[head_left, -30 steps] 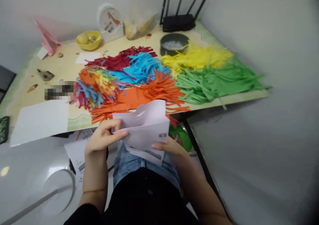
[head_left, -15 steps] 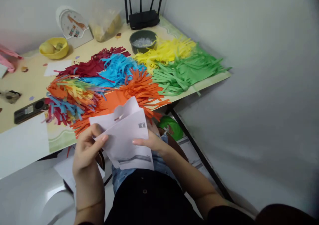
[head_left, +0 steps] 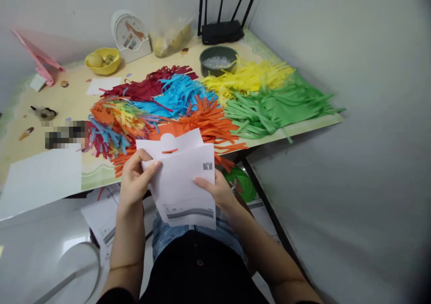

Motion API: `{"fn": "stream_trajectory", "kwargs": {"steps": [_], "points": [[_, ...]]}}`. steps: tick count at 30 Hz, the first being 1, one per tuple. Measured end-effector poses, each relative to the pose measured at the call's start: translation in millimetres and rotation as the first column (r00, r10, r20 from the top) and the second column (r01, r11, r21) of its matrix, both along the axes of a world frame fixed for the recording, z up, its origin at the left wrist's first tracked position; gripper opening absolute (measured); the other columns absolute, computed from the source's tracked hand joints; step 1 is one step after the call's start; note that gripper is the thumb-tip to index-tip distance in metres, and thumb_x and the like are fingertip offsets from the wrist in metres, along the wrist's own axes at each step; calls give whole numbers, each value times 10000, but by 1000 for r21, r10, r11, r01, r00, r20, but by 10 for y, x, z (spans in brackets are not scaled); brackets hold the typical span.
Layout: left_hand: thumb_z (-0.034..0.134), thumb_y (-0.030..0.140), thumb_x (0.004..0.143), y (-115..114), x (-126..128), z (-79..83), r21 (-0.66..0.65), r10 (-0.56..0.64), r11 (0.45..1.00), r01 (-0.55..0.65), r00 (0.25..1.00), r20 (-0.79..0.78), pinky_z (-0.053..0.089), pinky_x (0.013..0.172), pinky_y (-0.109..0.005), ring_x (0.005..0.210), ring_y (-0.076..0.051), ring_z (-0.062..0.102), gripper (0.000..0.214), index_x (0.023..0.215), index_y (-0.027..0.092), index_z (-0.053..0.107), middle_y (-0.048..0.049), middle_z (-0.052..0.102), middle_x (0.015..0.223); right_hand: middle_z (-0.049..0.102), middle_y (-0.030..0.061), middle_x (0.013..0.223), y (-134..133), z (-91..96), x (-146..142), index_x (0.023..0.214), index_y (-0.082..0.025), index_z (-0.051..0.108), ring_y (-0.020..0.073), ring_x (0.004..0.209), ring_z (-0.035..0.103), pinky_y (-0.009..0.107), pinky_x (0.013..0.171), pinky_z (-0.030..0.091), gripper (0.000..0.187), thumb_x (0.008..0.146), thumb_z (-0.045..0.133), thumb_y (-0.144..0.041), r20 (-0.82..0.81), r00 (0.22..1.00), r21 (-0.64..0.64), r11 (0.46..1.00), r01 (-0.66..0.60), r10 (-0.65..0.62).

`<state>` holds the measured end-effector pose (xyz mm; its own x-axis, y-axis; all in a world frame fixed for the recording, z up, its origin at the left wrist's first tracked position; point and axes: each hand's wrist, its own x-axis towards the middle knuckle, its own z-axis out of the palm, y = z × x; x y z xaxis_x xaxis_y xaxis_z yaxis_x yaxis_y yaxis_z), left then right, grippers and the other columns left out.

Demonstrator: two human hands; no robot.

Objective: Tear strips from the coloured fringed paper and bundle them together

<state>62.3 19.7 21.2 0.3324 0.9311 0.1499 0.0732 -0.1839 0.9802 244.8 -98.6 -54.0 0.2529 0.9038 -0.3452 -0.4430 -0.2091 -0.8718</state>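
Both my hands hold a folded white sheet of paper [head_left: 186,182] in front of my waist, with a grey "1" mark and grey print along its lower edge. My left hand [head_left: 136,176] pinches its left side, thumb on the front face. On the right side, my right hand [head_left: 217,187] grips it with the thumb in front and the other fingers hidden behind. A slot in the upper part of the paper lets orange show through. Just beyond lie orange fringed strips [head_left: 212,122] and a multicoloured fringe bundle [head_left: 116,124] on the table.
Dark red [head_left: 144,86], blue [head_left: 182,95], yellow [head_left: 252,77] and green fringes [head_left: 279,106] cover the table's middle and right. Behind them stand a dark green bowl [head_left: 205,66], a black router [head_left: 222,32] and a yellow bowl [head_left: 101,68]. A wall [head_left: 363,160] rises at the right.
The view has shifted left, so the table things appear further right. The paper is turned flatter toward me, and both hands keep their hold on it.
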Motion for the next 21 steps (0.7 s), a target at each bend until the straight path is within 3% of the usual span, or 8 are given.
{"fn": "stream_trajectory", "kwargs": {"steps": [4,6,9,11,13,15,17,21], "points": [[815,552,696,-35,-22,25,-91,-168,978,188,967,192,306,439,-242,474,-118,416,563,576,206,388,33,440,535,780,80,896,-84,-116,-17,906,-179,721,235,801,717,358,737,591,644,411,938,-529,-173,952,2,967,-256,252],[812,504,725,-62,-20,69,-49,-179,980,193,963,201,350,475,-246,517,-127,459,529,582,201,403,21,481,578,781,76,890,-89,-98,-63,898,-173,725,220,790,710,349,741,584,595,444,938,-496,-164,946,-22,958,-286,278],[777,405,798,-113,13,118,50,-145,989,139,978,147,428,562,-252,642,-148,566,410,633,200,463,3,559,675,780,85,943,-38,39,-106,939,-166,743,226,851,704,342,759,570,429,641,853,-455,24,989,-4,989,-149,149],[796,383,786,-161,66,95,164,-47,986,25,990,131,513,721,-280,835,-179,646,278,776,224,568,-12,631,830,772,75,930,-6,167,-87,938,-163,752,223,859,688,326,759,552,326,729,785,-411,199,980,61,998,-12,0],[841,413,729,-224,140,12,237,41,969,-68,992,119,533,908,-333,1014,-210,655,386,1009,263,621,-33,666,1012,757,51,887,-4,283,-26,932,-161,753,204,831,662,300,752,528,282,763,755,-388,299,944,129,986,105,-140],[852,445,698,-297,219,-108,211,84,973,-92,995,44,514,1009,-380,1071,-234,655,528,1128,249,617,-54,680,1080,726,24,818,-35,364,61,896,-157,745,177,784,623,268,727,498,278,771,757,-405,333,915,180,968,174,-226],[821,453,716,-359,290,-221,164,142,978,-129,988,-65,508,1032,-411,1043,-245,666,470,1066,196,641,-55,697,1009,690,1,776,-84,398,154,861,-157,730,153,754,589,240,702,468,290,774,765,-432,334,910,213,960,183,-247],[785,450,701,-418,379,-326,250,284,935,-252,954,-101,547,951,-449,939,-259,656,380,897,166,625,-36,667,850,683,-18,863,-172,336,301,954,-187,706,142,810,597,214,715,442,357,755,805,-466,257,957,258,964,69,-137]]}}
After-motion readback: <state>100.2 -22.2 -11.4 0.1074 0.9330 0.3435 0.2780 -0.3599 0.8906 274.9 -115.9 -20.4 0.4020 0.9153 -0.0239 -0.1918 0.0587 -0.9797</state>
